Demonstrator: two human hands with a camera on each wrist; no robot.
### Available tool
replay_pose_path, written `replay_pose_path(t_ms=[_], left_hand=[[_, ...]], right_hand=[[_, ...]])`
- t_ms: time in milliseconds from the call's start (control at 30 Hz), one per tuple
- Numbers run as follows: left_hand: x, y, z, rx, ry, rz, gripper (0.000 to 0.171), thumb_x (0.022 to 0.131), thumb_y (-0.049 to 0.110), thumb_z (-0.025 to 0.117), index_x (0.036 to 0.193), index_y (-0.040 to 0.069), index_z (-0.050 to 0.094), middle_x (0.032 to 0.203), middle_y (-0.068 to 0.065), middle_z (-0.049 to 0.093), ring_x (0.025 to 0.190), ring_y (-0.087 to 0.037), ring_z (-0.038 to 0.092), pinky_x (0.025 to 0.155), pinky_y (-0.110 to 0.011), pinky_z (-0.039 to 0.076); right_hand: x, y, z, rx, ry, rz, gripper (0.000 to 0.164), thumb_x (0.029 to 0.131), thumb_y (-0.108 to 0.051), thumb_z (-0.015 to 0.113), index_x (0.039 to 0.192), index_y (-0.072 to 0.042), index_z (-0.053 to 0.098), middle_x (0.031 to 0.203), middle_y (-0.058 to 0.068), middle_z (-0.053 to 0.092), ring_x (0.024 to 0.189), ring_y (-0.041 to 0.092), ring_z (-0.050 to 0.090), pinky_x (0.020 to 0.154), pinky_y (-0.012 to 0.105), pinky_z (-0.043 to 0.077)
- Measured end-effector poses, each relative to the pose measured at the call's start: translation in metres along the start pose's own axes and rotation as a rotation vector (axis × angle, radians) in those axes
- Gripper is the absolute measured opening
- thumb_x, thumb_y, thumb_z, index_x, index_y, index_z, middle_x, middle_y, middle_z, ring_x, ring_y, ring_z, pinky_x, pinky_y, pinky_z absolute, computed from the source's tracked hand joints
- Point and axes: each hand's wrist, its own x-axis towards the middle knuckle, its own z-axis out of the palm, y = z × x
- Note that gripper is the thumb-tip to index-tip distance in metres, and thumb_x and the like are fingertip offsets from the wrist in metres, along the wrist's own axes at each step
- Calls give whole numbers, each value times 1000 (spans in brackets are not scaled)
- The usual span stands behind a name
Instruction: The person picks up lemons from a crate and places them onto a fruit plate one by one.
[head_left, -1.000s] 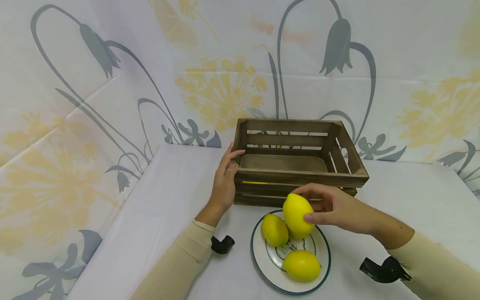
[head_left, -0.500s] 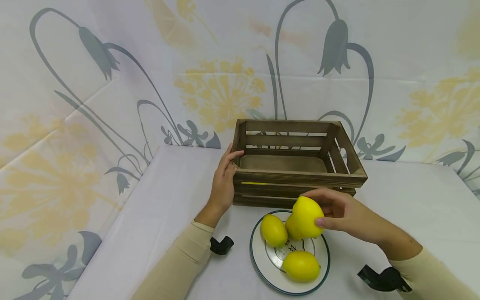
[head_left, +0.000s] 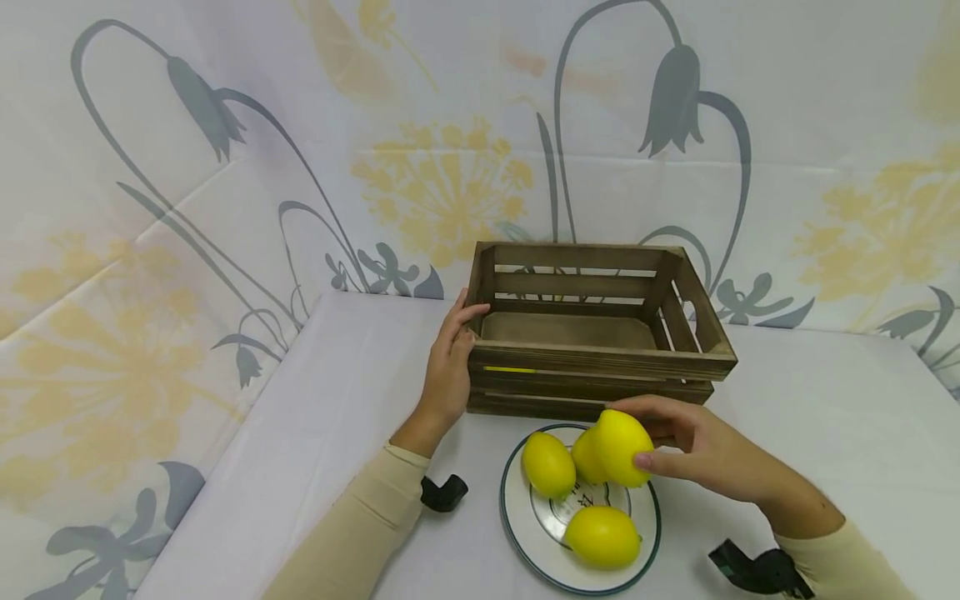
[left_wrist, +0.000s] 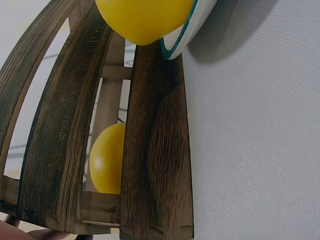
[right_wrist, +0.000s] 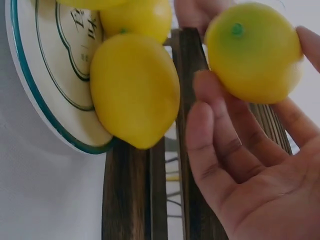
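Note:
My right hand (head_left: pixel 693 442) pinches a yellow lemon (head_left: pixel 626 448) between thumb and fingers, above the back right part of a white plate (head_left: pixel 517 533) with a dark teal rim. On that plate lie three more lemons: one at the left (head_left: pixel 548 464), one at the front (head_left: pixel 603 537), and one at the back (head_left: pixel 587 458) partly hidden behind the held lemon. My left hand (head_left: pixel 446 367) holds the left end of a brown slatted wooden crate (head_left: pixel 600 362), fingers over its edge. Through the slats in the left wrist view shows a lemon (left_wrist: pixel 106 160) inside the crate.
The crate stands just behind the plate, close to the patterned backdrop (head_left: pixel 450 192). A white cloth (head_left: pixel 360 367) covers the table. Black wrist mounts (head_left: pixel 444 493) stick out from both sleeves.
My right hand has shifted right and slightly down with the lemon, uncovering more of the lemon at the back of the plate. The left hand stays on the crate.

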Motion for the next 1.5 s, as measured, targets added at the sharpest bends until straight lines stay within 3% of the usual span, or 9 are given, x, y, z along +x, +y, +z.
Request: replay_pose_path(t_ms=[500,800,1067,1367,1500], left_hand=[[0,0,1,18,-15,-6,43,105,17,28,141,15,52,166,11,19,155,-16,17,124,-48,22],[-1,0,0,34,2,-5,43,105,17,28,140,16,52,166,12,19,154,-17,18,122,-49,25],[-2,-1,-1,42,7,2,43,105,17,28,140,17,52,166,13,19,154,-14,18,122,-49,26],[-1,-1,-1,31,5,1,43,106,17,27,142,12,51,166,12,18,154,-15,16,123,-49,23],[0,-1,0,32,1,-3,43,106,17,28,141,16,51,165,15,18,154,-14,15,124,-50,20]], right_hand=[[-10,11,-2,-66,-101,9,50,92,-8,67,140,-16,56,132,-10,61,101,13,64,85,27,56],[-8,10,-3,-103,-147,37,48,91,-12,70,137,-22,59,126,-3,64,94,13,62,82,25,54],[-8,7,-1,-151,-127,-13,48,89,-15,74,135,-21,60,123,-1,64,95,11,61,81,25,55],[-5,6,2,-145,-177,9,49,89,-22,75,136,-23,61,124,2,61,97,14,58,82,25,55],[-5,8,2,-130,-198,33,49,90,-23,74,137,-23,60,127,5,59,100,12,58,84,25,55]])
